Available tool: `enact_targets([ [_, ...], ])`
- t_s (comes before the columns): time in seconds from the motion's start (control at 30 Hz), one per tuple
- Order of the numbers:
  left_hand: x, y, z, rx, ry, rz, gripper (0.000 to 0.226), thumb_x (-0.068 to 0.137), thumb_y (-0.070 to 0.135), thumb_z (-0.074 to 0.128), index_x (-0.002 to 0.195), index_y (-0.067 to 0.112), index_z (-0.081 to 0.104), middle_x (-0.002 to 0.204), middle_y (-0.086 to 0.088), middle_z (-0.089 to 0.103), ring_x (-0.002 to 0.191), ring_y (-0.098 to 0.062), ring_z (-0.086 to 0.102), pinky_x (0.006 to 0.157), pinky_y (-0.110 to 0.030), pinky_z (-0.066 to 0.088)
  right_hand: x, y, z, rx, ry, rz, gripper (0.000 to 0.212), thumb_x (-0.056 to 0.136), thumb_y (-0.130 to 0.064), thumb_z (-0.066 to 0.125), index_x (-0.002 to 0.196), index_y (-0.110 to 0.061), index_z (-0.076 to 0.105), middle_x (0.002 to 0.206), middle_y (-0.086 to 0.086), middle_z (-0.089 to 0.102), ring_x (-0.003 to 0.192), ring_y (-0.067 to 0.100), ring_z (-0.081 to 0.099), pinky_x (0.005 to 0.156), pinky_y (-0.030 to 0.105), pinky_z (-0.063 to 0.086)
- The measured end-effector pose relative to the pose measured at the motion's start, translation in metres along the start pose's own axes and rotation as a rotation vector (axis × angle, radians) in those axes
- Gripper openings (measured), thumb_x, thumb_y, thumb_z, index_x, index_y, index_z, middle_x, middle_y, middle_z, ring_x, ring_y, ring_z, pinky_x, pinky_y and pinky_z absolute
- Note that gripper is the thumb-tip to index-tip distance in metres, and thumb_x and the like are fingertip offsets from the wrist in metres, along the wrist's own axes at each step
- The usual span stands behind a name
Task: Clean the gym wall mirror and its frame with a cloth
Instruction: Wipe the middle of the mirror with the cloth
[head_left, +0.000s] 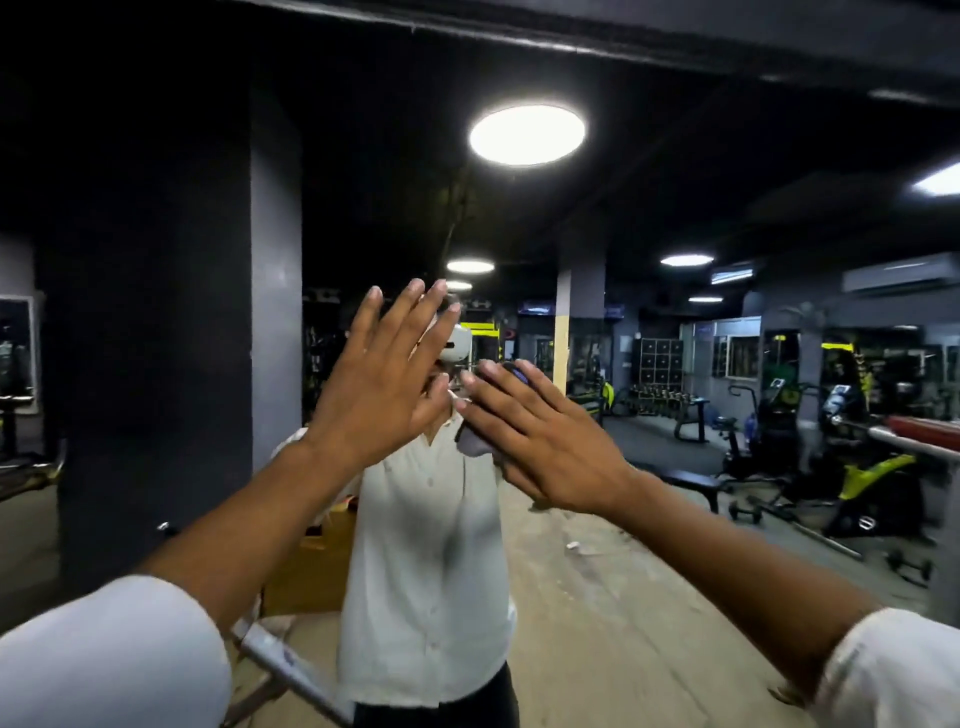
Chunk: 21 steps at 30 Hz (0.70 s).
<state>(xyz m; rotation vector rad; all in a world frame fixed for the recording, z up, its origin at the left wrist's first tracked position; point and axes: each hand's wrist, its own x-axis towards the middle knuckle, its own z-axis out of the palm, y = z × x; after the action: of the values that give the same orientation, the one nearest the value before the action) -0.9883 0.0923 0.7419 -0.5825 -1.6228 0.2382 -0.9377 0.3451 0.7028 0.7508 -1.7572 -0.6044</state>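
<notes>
Wiping of mirror in hand, right grip wide, pressing grey cloth, left grip wide, bare; next, probably steady sweeps.

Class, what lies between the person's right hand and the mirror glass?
A dark cloth, pressed flat under the right hand, whose fingers are straight. The head view shows it.
</notes>
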Motion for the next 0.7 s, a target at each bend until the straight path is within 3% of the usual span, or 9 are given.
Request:
enact_targets([
  [0.07, 0.014, 0.003, 0.001, 0.008, 0.001, 0.003, 0.075, 0.108, 0.046, 0.035, 0.171, 0.010, 0.013, 0.178, -0.017, 0.006, 0.165, -0.034, 0.007, 0.129, -0.062, 0.016, 0.007, 0.040, -0.008, -0.007, 0.057, 0.160, 0.063, 0.108, -0.033, 0.042, 0.165, -0.012, 0.028, 0.175, 0.011, 0.016, 0.163, 0.029, 0.009, 0.129, 0.058, 0.017],
  [0.17, 0.021, 0.012, 0.006, 0.031, -0.005, -0.028, 0.074, 0.108, 0.046, 0.032, 0.171, 0.011, 0.013, 0.178, -0.017, 0.005, 0.165, -0.034, 0.006, 0.128, -0.064, 0.016, 0.023, 0.094, -0.021, 0.051, 0.260, 0.615, 0.060, 0.109, -0.033, 0.037, 0.165, -0.015, 0.029, 0.175, 0.007, 0.018, 0.163, 0.022, 0.006, 0.129, 0.057, 0.014],
  [0.23, 0.020, 0.014, 0.009, 0.029, -0.010, -0.033, 0.074, 0.108, 0.045, 0.030, 0.171, 0.012, 0.011, 0.178, -0.016, 0.003, 0.165, -0.034, 0.004, 0.128, -0.065, 0.016, 0.033, 0.099, -0.021, 0.079, 0.340, 0.814, 0.059, 0.109, -0.032, 0.036, 0.165, -0.015, 0.028, 0.175, 0.006, 0.017, 0.163, 0.021, 0.003, 0.130, 0.054, 0.010],
  [0.3, 0.018, 0.014, 0.009, 0.020, -0.005, -0.036, 0.074, 0.108, 0.045, 0.032, 0.171, 0.011, 0.011, 0.178, -0.016, 0.003, 0.166, -0.034, 0.004, 0.128, -0.065, 0.017, 0.041, 0.077, -0.015, 0.106, 0.321, 0.820, 0.059, 0.111, -0.035, 0.032, 0.166, -0.015, 0.025, 0.176, 0.006, 0.013, 0.163, 0.021, 0.000, 0.131, 0.053, 0.007],
  [0.4, 0.018, 0.014, 0.009, 0.007, 0.004, -0.016, 0.077, 0.108, 0.044, 0.037, 0.170, 0.009, 0.011, 0.178, -0.017, 0.003, 0.165, -0.034, 0.003, 0.128, -0.065, 0.019, 0.027, 0.039, -0.005, 0.083, 0.158, 0.435, 0.060, 0.113, -0.035, 0.037, 0.166, -0.012, 0.025, 0.176, 0.009, 0.013, 0.163, 0.025, 0.003, 0.131, 0.055, 0.012],
  [0.47, 0.019, 0.015, 0.009, -0.001, 0.008, 0.015, 0.077, 0.107, 0.043, 0.039, 0.170, 0.007, 0.012, 0.178, -0.017, 0.004, 0.165, -0.034, 0.005, 0.128, -0.065, 0.020, 0.018, 0.053, -0.007, -0.002, 0.075, 0.209, 0.060, 0.113, -0.035, 0.041, 0.166, -0.012, 0.026, 0.175, 0.010, 0.015, 0.163, 0.026, 0.005, 0.130, 0.055, 0.014],
  [0.53, 0.021, 0.017, 0.010, 0.000, 0.014, 0.013, 0.078, 0.106, 0.044, 0.040, 0.170, 0.008, 0.014, 0.178, -0.016, 0.005, 0.165, -0.034, 0.005, 0.127, -0.066, 0.020, 0.022, 0.084, -0.013, 0.003, 0.150, 0.299, 0.058, 0.112, -0.034, 0.040, 0.165, -0.012, 0.030, 0.174, 0.010, 0.019, 0.163, 0.024, 0.008, 0.132, 0.052, 0.010],
  [0.63, 0.020, 0.023, 0.012, -0.006, 0.021, -0.027, 0.080, 0.104, 0.046, 0.043, 0.170, 0.009, 0.016, 0.178, -0.015, 0.007, 0.165, -0.034, 0.006, 0.128, -0.066, 0.019, 0.032, 0.110, -0.023, 0.089, 0.345, 0.732, 0.055, 0.112, -0.032, 0.034, 0.164, -0.015, 0.032, 0.174, 0.006, 0.021, 0.163, 0.019, 0.006, 0.132, 0.049, 0.006],
  [0.7, 0.017, 0.026, 0.013, -0.017, 0.029, -0.044, 0.081, 0.103, 0.046, 0.046, 0.170, 0.010, 0.020, 0.178, -0.015, 0.011, 0.165, -0.034, 0.010, 0.128, -0.066, 0.020, 0.038, 0.092, -0.019, 0.107, 0.325, 0.761, 0.057, 0.112, -0.031, 0.035, 0.165, -0.014, 0.028, 0.175, 0.007, 0.017, 0.163, 0.021, 0.003, 0.132, 0.052, 0.007],
])
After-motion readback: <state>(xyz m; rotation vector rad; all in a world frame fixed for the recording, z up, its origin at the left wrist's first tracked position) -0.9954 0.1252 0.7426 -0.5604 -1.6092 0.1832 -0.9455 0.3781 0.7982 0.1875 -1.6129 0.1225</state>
